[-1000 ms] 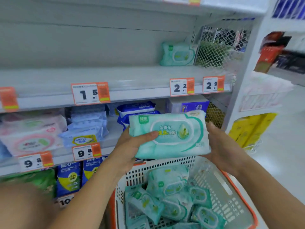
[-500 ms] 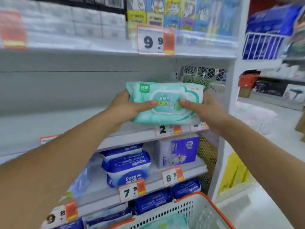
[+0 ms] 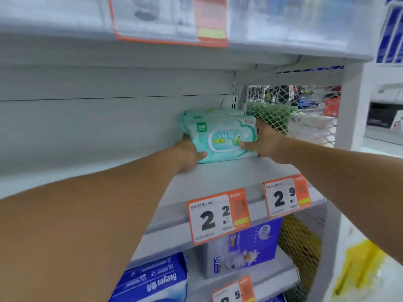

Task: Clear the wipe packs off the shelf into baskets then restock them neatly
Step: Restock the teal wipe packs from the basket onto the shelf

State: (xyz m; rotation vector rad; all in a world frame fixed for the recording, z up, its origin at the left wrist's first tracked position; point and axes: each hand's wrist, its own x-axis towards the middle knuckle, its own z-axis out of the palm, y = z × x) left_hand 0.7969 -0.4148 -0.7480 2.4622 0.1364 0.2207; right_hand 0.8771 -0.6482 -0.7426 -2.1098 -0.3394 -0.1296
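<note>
A mint-green wipe pack [image 3: 224,138] stands on the grey shelf [image 3: 218,177], far back at the right end, in front of another green pack [image 3: 213,112] whose top edge shows behind it. My left hand [image 3: 189,154] grips the front pack's lower left corner, thumb on its face. On the pack's right side my right hand [image 3: 263,141] holds it, thumb on the front and fingers behind. Both arms reach deep into the shelf. The basket is out of view.
A white wire mesh side panel [image 3: 294,112] closes the shelf's right end beside the packs. Orange price tags [image 3: 218,216] hang on the shelf edge. Below are blue packs [image 3: 152,280] and a purple box [image 3: 246,247]. Another shelf [image 3: 196,46] hangs close overhead.
Both hands carried the wipe pack up from the basket, forward into the shelf, and set it down against the pack at the back right. The view tilted up, so the basket left it.
</note>
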